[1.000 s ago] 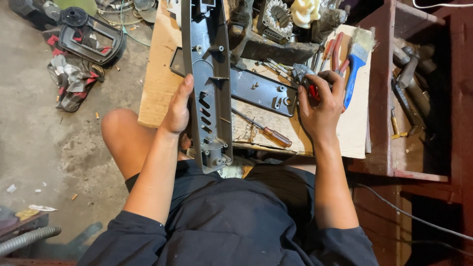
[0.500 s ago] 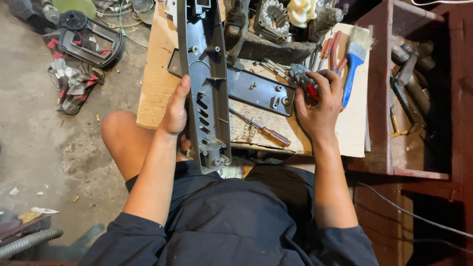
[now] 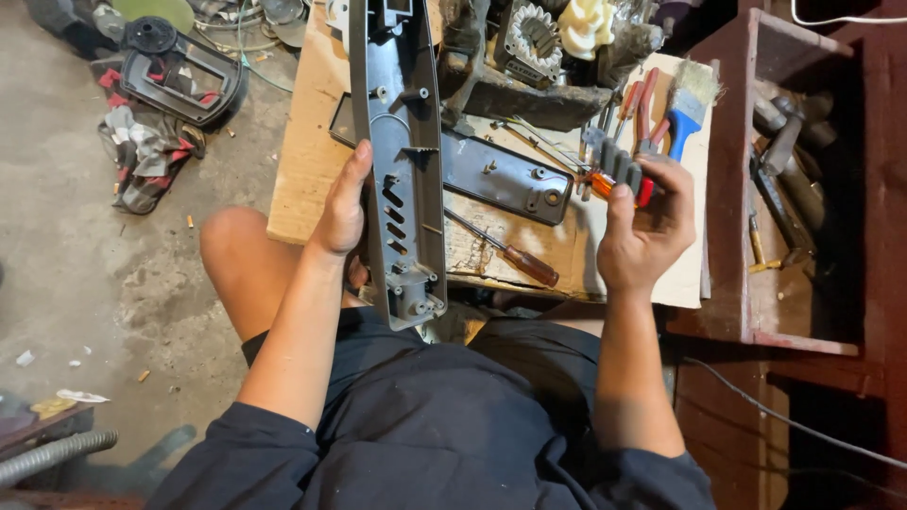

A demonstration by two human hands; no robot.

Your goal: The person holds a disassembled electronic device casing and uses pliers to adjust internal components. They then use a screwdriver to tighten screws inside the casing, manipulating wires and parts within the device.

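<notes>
My left hand (image 3: 342, 210) grips the left edge of a long grey plastic housing shell (image 3: 399, 161) that stands lengthwise over the wooden board (image 3: 304, 170), its near end resting by my lap. My right hand (image 3: 642, 222) is raised above the board's right part and holds a small dark ribbed part (image 3: 616, 162) together with something red and orange between the fingers. A dark flat cover plate (image 3: 505, 177) lies on the board between the hands. A brown-handled screwdriver (image 3: 510, 252) lies just in front of it.
Motor parts (image 3: 529, 38), red-handled pliers (image 3: 646, 102) and a blue-handled brush (image 3: 688, 109) lie at the board's far side. A red-brown wooden box (image 3: 784, 179) with tools stands to the right. On the concrete floor at left are a black housing piece (image 3: 175, 71) and rags (image 3: 142, 156).
My right hand has lifted the small ribbed part off the board and drawn it slightly nearer. My left hand still holds the grey shell in the same place.
</notes>
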